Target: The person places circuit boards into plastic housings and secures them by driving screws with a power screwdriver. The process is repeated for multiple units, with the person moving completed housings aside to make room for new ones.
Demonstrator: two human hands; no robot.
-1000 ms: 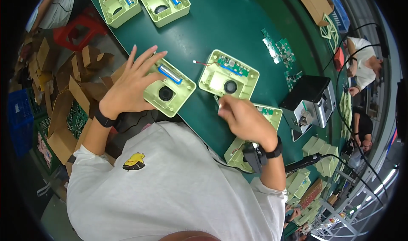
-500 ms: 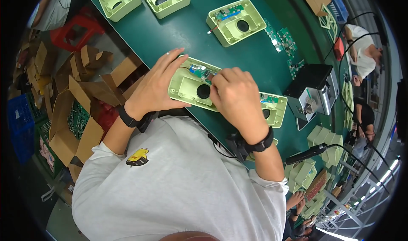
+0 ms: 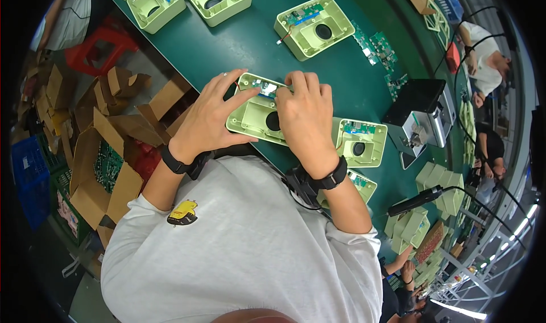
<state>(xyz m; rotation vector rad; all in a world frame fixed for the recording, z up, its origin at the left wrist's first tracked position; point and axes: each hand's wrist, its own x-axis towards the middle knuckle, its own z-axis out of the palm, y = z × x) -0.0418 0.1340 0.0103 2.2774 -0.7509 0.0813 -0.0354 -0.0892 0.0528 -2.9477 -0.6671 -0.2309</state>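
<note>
A pale green plastic housing (image 3: 257, 118) with a round black speaker (image 3: 273, 121) lies in front of me on the table. My left hand (image 3: 207, 115) grips its left end, thumb at the near edge, one finger bent over onto a green circuit board (image 3: 265, 88) along the far wall. Curled over the housing's right part is my right hand (image 3: 307, 115), its fingertips at the board's right end. That hand covers the housing's right side, and its exact fingertip contact is partly hidden.
Similar housings with boards stand far off (image 3: 314, 27), at far left (image 3: 213, 4) and to my right (image 3: 361, 143). Loose circuit boards (image 3: 382, 52) lie beside a black-and-silver device (image 3: 418, 115). A corded black tool (image 3: 415, 202) is at right; cardboard boxes (image 3: 85, 169) stand left.
My right hand has shifted slightly left and swung over the housing's right part. A left finger has come down onto the board. Both housings at my right show more fully.
</note>
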